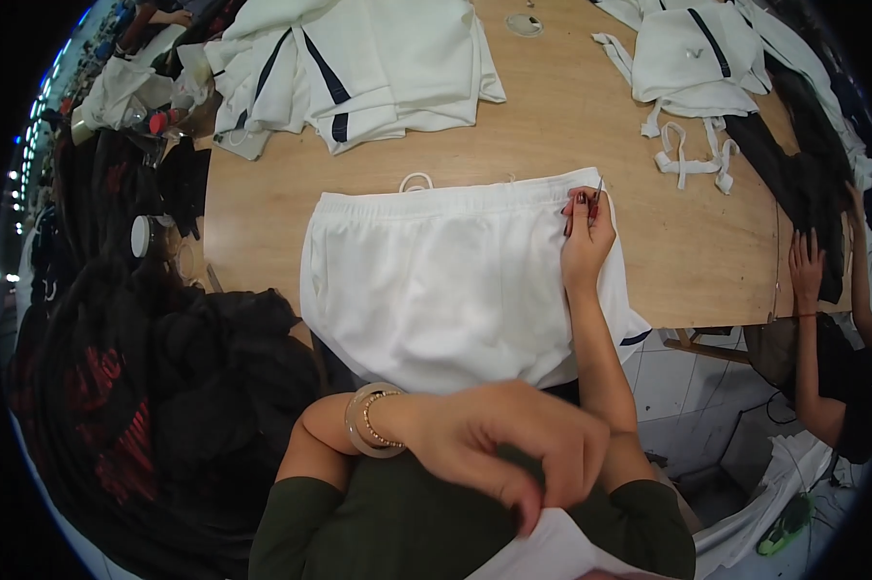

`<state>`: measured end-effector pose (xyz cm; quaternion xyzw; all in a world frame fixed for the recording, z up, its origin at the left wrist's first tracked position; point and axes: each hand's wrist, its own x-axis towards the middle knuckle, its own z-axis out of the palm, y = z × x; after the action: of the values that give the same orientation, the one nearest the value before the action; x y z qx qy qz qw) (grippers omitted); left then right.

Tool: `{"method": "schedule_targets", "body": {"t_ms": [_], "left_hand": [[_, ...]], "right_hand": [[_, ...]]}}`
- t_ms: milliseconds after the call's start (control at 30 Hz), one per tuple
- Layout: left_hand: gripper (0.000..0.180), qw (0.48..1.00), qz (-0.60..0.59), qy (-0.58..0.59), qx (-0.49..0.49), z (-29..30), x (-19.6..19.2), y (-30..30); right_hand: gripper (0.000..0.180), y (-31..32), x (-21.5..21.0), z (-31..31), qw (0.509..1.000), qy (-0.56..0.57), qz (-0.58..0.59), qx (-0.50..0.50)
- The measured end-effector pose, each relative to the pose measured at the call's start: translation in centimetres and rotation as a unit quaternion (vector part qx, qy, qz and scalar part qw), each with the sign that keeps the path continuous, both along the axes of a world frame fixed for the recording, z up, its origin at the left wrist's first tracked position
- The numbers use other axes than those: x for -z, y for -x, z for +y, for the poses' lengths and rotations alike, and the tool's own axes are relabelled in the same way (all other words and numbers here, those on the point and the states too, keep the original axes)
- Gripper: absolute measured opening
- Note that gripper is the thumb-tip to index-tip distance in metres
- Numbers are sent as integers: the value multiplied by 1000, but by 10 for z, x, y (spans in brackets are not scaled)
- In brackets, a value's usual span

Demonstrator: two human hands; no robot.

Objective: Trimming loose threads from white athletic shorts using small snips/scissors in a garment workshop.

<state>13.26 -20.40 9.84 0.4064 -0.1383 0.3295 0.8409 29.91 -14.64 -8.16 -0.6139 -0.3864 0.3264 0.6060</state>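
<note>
White shorts [436,280] with a gathered elastic waistband lie in front of me, the waistband toward the far side and the lower part hanging over the table's near edge. At the waistband's right end, my right hand [587,232] is closed round small pointed metal thread snips [599,189], largely hidden by the fingers. My left hand [503,440], with bangles on its wrist, is raised across my body close to the camera. Its fingers are curled and a bit blurred, apparently pinching the peak of a white cloth [547,549] at the lower edge.
On the wooden table [542,145], folded white garments [397,68] lie far left and more white clothing [687,58] far right, near white straps [692,159]. Dark garments [165,387] heap up at left, beside a jar [144,236]. Another person's hand [807,266] rests on dark cloth at right.
</note>
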Motion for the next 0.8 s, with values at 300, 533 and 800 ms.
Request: {"method": "schedule_targets", "body": {"t_ms": [300, 533, 800], "left_hand": [[18, 604, 607, -170, -488, 84, 136, -10], [30, 455, 688, -219, -521, 83, 140, -29], [12, 437, 739, -267, -438, 89, 152, -34]], "right_hand": [[12, 2, -2, 6, 1000, -7, 5, -4], [11, 1, -3, 7, 1000, -8, 2, -6], [10, -7, 10, -4, 1000, -7, 6, 2]]}}
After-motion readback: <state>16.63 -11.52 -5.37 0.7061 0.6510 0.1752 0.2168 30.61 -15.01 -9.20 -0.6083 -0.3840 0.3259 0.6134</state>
